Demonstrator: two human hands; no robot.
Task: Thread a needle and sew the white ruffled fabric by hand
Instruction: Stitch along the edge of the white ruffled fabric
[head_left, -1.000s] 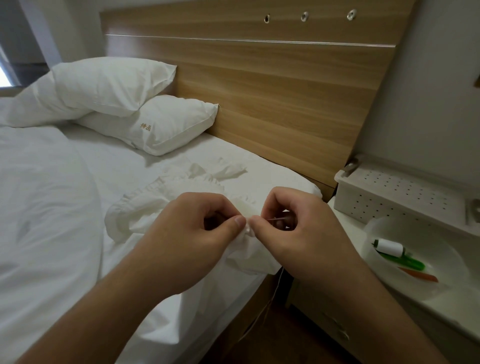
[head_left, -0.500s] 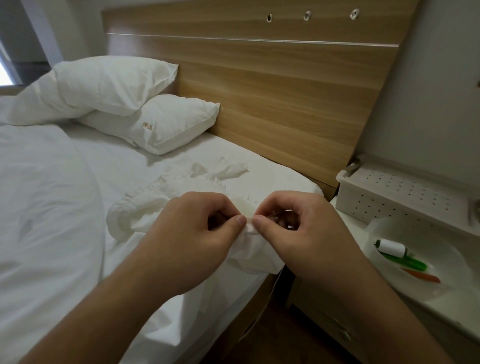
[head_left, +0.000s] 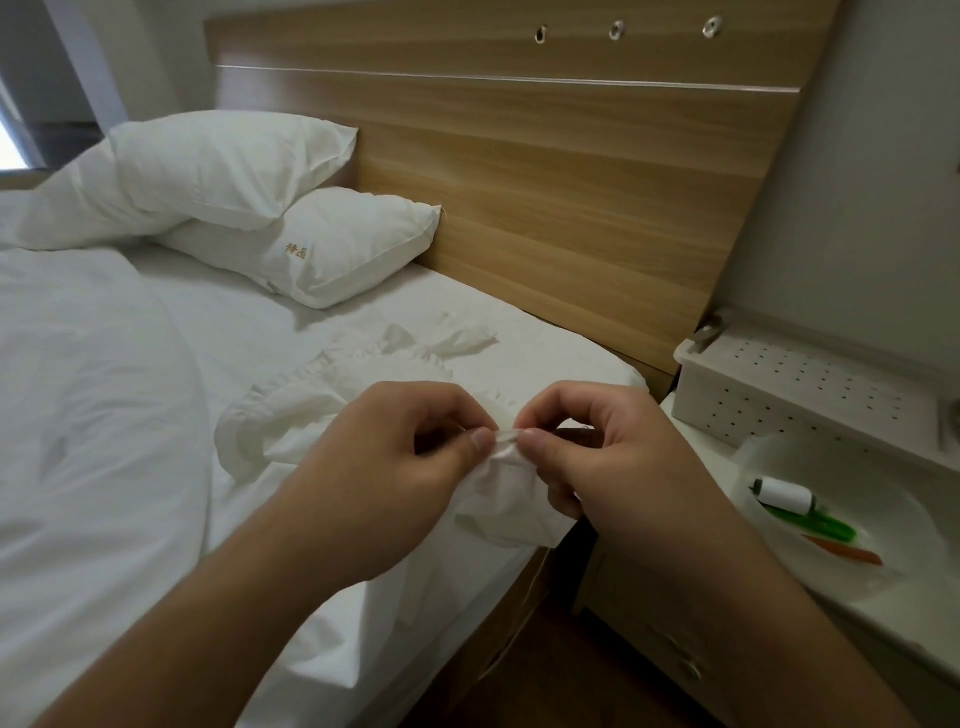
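Far left, a sliver of window (head_left: 10, 140) and grey wall; white duvet (head_left: 88, 415) bunched over the left half of the bed. Two white pillows stacked at the bed head, the top pillow (head_left: 223, 166) leaning on the lower pillow (head_left: 353, 244), which carries small gold embroidery. White bedsheet (head_left: 234, 332) wrinkled, covering the mattress to its right edge. Wooden headboard (head_left: 545, 171) runs behind, light grain, thin metal strip across it, three round metal fittings near the top. White ruffled fabric (head_left: 322, 395) lies crumpled on the sheet near the bed's right edge, its near end lifted between both hands. Left hand (head_left: 395, 457) curled, thumb and forefinger pinching a fold of the fabric. Right hand (head_left: 618, 457) curled just beside it, thumb and forefinger pinching the same fold, thumb tips almost touching; a thin dark sliver inside this hand could be the needle, cannot tell. A thread (head_left: 524, 613) hangs down from under the fabric past the bed frame toward the brown floor (head_left: 561, 675). Right side: white nightstand (head_left: 883, 613) against a pale wall, a white perforated box (head_left: 810, 384) at its back, and a white bowl (head_left: 893, 519) holding a white thread spool (head_left: 787, 494), a green tool (head_left: 821, 526) and an orange piece (head_left: 844, 550).
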